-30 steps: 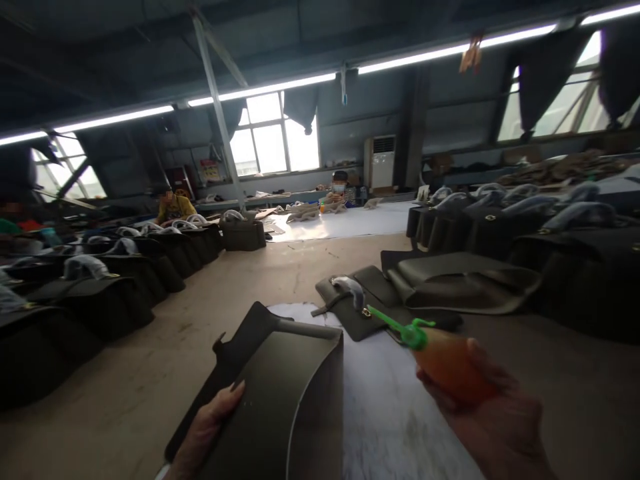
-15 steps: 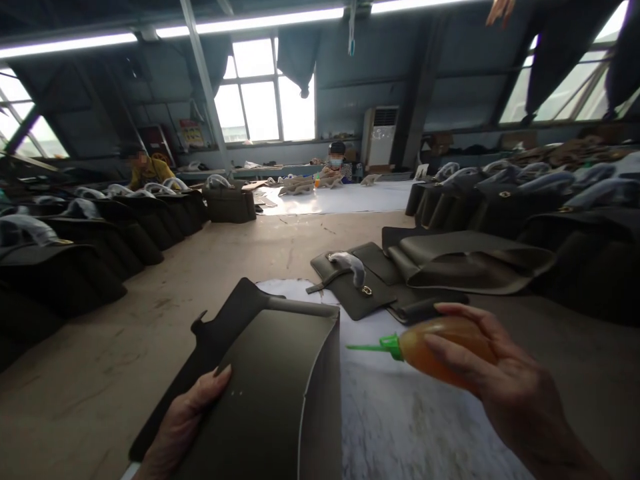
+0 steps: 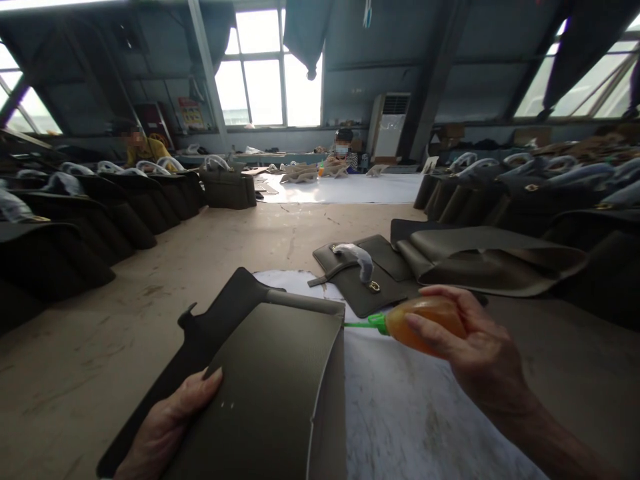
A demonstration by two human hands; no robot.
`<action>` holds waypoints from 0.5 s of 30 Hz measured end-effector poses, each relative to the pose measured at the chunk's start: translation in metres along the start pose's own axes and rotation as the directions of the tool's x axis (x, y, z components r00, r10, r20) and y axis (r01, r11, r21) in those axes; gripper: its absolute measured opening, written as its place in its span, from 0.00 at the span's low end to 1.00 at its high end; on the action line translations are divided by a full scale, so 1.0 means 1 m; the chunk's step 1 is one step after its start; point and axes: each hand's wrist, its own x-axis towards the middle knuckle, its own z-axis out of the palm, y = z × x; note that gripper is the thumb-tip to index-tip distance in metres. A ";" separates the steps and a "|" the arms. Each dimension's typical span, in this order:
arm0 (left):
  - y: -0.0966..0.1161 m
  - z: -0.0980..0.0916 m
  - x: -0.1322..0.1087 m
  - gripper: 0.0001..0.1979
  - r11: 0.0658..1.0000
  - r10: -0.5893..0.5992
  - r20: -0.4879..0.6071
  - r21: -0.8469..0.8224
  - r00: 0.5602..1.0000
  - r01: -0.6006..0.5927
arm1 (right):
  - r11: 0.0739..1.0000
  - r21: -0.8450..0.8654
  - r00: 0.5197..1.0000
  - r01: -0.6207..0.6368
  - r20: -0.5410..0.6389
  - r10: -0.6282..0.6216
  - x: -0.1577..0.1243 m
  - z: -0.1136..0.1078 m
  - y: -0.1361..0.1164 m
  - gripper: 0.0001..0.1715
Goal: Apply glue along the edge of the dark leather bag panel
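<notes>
My left hand (image 3: 167,427) rests on a folded dark olive bag panel (image 3: 270,380), thumb pressed on its top face, gripping its left side. My right hand (image 3: 470,347) is wrapped round an orange squeeze bottle (image 3: 425,320) with a green nozzle (image 3: 365,325). The nozzle tip points left and touches the panel's upper right edge. Both sit over a white marbled sheet (image 3: 400,413) on the table.
Flat bag pieces with a wrapped handle (image 3: 357,257) lie just beyond the sheet. Rows of dark finished bags (image 3: 130,200) line the left and right (image 3: 525,193) sides of the tan tabletop (image 3: 250,233). Two people sit at the far end.
My right hand turned the bottle from pointing up-left to level and brought its nozzle to the panel's edge. The view tilted downward.
</notes>
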 end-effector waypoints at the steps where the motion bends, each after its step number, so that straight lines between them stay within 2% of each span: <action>1: 0.000 0.001 -0.001 0.17 1.000 0.001 0.000 0.009 1.000 -0.001 | 1.000 -0.005 1.000 0.012 -0.004 -0.013 0.000 0.001 0.001 0.29; 7: -0.001 -0.002 0.003 0.18 0.999 -0.032 0.005 -0.004 0.999 0.032 | 0.998 -0.011 0.998 0.069 -0.001 -0.069 0.000 0.007 0.005 0.26; 11: 0.000 -0.007 0.009 0.20 0.999 -0.038 0.003 -0.027 0.999 0.038 | 0.996 -0.020 0.996 0.088 0.011 -0.088 -0.006 0.003 0.004 0.24; 15: 0.002 0.000 0.002 0.17 0.999 -0.002 -0.007 -0.039 1.000 0.001 | 0.994 -0.043 0.994 0.099 0.052 -0.097 -0.011 -0.003 -0.003 0.22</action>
